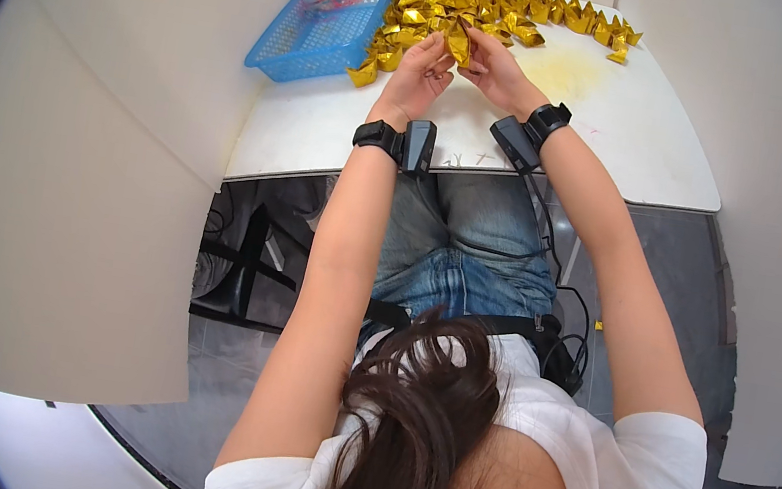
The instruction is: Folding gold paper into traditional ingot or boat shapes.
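Observation:
Between my two hands, above the far part of the table, is a folded gold foil paper ingot (458, 45). My left hand (421, 72) pinches its left side with thumb and fingers. On the other side, my right hand (498, 70) grips it with the fingers curled round its edge. Parts of the fingertips are hidden behind the foil. Just beyond my hands lies a heap of several similar gold paper ingots (488, 1), spreading along the table's back edge toward the right.
A blue plastic basket (267, 62) stands at the table's left, with something reddish inside. The white table (667, 154) has a yellowish stain at the right. Pale partitions rise on both sides. A black cable (554, 239) hangs from my right wrist device past the front edge.

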{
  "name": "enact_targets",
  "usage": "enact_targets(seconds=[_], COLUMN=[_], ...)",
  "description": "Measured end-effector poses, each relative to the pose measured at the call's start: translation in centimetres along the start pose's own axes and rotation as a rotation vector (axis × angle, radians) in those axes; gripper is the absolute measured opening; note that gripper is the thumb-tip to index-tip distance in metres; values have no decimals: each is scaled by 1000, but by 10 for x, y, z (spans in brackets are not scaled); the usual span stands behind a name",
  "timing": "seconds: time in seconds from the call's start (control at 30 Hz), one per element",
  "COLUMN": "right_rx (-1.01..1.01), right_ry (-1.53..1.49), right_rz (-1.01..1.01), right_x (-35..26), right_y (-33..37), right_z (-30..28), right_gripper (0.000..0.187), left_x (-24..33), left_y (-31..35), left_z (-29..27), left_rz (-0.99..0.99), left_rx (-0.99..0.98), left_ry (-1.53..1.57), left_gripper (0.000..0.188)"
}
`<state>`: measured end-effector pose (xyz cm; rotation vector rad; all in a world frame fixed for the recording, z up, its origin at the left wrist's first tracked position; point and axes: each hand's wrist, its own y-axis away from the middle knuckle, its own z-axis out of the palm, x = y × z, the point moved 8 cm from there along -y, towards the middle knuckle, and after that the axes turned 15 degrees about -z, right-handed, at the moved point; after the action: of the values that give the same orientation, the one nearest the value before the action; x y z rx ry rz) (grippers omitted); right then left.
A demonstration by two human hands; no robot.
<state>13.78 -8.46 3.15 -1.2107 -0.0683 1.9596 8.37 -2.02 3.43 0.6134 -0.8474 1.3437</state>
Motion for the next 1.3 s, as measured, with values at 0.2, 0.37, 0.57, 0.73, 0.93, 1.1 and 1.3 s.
enact_targets(seconds=[0.2, 0.37, 0.57, 0.73, 0.93, 1.1, 1.3], right_rx=[-37, 16, -13, 7, 76, 101, 76], right_ry=[-11, 42, 71, 88, 113, 41, 10], right_rz=[23, 35, 6, 9, 46, 84, 99], right_x=[-1, -3, -7, -5, -6, -2, -1], right_y=[-2, -1, -1, 0, 3, 4, 7], right_z=[-10, -10, -10, -12, -16, -16, -12], right_gripper=[18, 17, 16, 17, 19, 20, 18], left_x=[-4, -5, -10, -9, -11, -12, -17], left_y=[0, 0, -5, -6, -6, -4, -2], left_z=[-7, -12, -12, -6, -10, -9, -6], left_rz=[-6, -10, -60, -51, -70, -118, -154], left_rx=[161, 177, 133, 1, 177, 116, 132], left_ry=[56, 42, 31, -66, -169, -118, -59], left_gripper=[11, 11, 12, 10, 15, 19, 16])
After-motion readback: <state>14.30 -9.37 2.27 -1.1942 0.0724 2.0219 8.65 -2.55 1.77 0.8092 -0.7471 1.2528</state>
